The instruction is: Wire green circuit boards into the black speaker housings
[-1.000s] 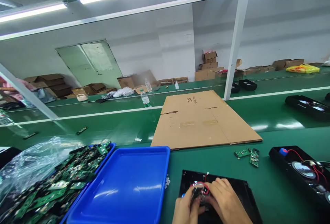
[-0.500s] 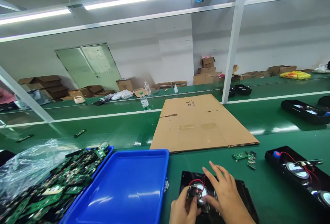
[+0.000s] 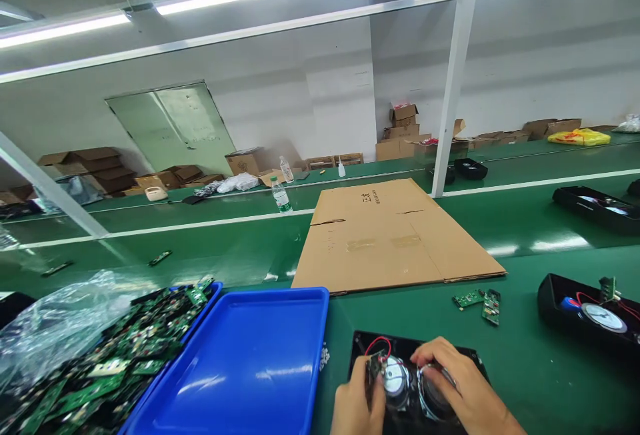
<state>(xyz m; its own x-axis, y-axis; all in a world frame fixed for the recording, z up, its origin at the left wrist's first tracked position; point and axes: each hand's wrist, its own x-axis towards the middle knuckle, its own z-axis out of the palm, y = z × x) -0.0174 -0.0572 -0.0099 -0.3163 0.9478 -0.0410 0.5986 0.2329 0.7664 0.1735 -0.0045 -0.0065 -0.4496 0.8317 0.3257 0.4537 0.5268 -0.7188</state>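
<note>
A black speaker housing (image 3: 360, 348) lies in front of me, partly covered by my hands. Two round speakers sit in it, a left speaker (image 3: 396, 379) and a right speaker (image 3: 431, 396). My left hand (image 3: 357, 400) pinches a small circuit board (image 3: 374, 367) at the housing's left side. Red wires (image 3: 384, 340) loop up behind that board. With fingers bent together, my right hand (image 3: 457, 381) is at the right speaker; whatever its fingertips grip is too small to make out.
An empty-looking blue tray (image 3: 240, 355) stands left of the housing, beside a heap of circuit boards (image 3: 150, 348) and clear plastic (image 3: 85, 315). Flat cardboard (image 3: 395, 241) lies ahead. Two loose boards (image 3: 480, 303) are right of centre. Another black housing (image 3: 560, 301) stands at right.
My right hand has gone from spread fingers over the left speaker to bent, closed fingers at the right speaker. My left hand keeps the board. The other housing at right has shifted rightward.
</note>
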